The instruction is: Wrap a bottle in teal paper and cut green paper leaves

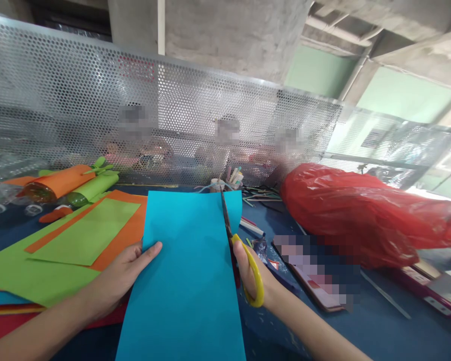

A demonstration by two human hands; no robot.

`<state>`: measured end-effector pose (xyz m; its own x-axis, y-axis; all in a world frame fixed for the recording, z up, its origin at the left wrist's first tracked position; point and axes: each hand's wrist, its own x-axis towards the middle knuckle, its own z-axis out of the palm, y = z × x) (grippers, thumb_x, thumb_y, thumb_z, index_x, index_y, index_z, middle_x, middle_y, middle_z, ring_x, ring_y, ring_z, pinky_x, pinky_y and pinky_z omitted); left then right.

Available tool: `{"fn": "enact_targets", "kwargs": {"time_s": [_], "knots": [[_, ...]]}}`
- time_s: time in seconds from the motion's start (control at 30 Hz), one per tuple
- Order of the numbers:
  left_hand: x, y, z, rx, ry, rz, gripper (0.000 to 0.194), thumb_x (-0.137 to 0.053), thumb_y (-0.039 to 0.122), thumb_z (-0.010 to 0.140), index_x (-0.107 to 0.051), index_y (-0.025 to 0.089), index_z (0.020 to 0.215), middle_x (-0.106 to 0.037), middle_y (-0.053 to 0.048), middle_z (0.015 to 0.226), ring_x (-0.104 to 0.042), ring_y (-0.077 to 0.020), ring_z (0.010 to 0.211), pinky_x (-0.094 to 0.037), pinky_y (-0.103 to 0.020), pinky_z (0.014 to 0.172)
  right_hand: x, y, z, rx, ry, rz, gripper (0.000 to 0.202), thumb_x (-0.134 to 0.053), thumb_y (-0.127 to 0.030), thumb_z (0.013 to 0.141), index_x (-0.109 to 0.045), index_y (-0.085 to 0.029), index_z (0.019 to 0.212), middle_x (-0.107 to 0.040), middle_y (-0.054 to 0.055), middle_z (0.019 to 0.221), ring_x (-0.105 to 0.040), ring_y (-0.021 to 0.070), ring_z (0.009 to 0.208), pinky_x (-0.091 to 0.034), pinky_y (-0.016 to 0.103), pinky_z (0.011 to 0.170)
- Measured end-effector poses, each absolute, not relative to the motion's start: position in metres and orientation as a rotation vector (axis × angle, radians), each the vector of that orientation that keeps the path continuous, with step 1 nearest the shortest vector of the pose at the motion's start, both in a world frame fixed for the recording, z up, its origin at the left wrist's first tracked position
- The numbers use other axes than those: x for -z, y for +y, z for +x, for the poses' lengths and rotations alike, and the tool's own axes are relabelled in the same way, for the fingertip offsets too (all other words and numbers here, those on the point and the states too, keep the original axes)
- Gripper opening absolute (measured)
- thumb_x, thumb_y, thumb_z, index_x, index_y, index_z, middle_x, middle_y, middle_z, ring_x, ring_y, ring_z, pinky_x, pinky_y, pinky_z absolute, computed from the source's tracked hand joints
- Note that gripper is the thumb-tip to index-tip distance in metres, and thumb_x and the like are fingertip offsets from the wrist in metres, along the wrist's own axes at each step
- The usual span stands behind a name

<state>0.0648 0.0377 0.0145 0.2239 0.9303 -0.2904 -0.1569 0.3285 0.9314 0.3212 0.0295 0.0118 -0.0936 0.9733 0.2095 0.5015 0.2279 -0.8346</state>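
Observation:
A large blue sheet of paper point(184, 281) is held up in front of me over the table. My left hand point(126, 271) grips its left edge, thumb on the front and the other fingers behind. In my right hand point(250, 276) are scissors with yellow handles point(256, 283), at the right side of the sheet. Their dark blades point up and away, lying along the paper, with a narrow strip of blue to the right of them. Some fingers of both hands are hidden.
Green paper point(86, 233) and orange sheets lie left, near paper-wrapped bottles point(62, 181). A red plastic bag point(346, 210) fills the right side, behind a phone-like object point(311, 276). Pens stand in a cup point(218, 186) before a perforated metal panel point(195, 105); people show behind it.

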Motion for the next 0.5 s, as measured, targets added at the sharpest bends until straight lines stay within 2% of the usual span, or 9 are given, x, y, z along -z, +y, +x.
{"fn": "enact_targets", "kwargs": {"time_s": [0.13, 0.33, 0.4, 0.5], "knots": [[-0.0159, 0.0375, 0.0656, -0.924, 1.067, 0.917, 0.028, -0.078, 0.049, 0.068, -0.071, 0.022, 0.074, -0.076, -0.001, 0.073, -0.069, -0.0211, 0.069, -0.057, -0.029, 0.062, -0.0103, 0.0289, 0.3199, -0.781, -1.693, -1.422, 0.056, -0.025, -0.070, 0.090, -0.046, -0.022, 0.071, -0.049, -0.001, 0.058, -0.050, 0.0169, 0.057, -0.044, 0.027, 0.051], [-0.0160, 0.0368, 0.0655, -0.915, 1.107, 0.941, 0.034, -0.076, 0.053, 0.067, -0.070, 0.020, 0.073, -0.074, -0.002, 0.070, -0.068, -0.0217, 0.068, -0.056, -0.031, 0.063, -0.0058, 0.0342, 0.3218, -0.752, -1.724, -1.373, 0.062, -0.024, -0.075, 0.087, -0.052, -0.020, 0.078, -0.057, 0.004, 0.075, -0.055, 0.0197, 0.070, -0.047, 0.031, 0.064], [-0.0158, 0.0369, 0.0660, -0.916, 1.135, 0.947, 0.035, -0.076, 0.053, 0.066, -0.069, 0.019, 0.072, -0.073, -0.002, 0.069, -0.068, -0.0233, 0.068, -0.056, -0.034, 0.065, -0.0047, 0.0347, 0.3211, -0.781, -1.692, -1.378, 0.064, -0.025, -0.077, 0.085, -0.052, -0.020, 0.079, -0.056, 0.003, 0.073, -0.055, 0.0192, 0.067, -0.047, 0.030, 0.060], [-0.0153, 0.0367, 0.0673, -0.928, 1.174, 0.965, 0.034, -0.075, 0.052, 0.067, -0.068, 0.019, 0.073, -0.072, -0.002, 0.067, -0.069, -0.0245, 0.069, -0.056, -0.035, 0.065, -0.0038, 0.0338, 0.3187, -0.857, -1.629, -1.396, 0.064, -0.027, -0.079, 0.082, -0.050, -0.020, 0.078, -0.052, 0.001, 0.065, -0.052, 0.0160, 0.054, -0.043, 0.026, 0.045]]}}
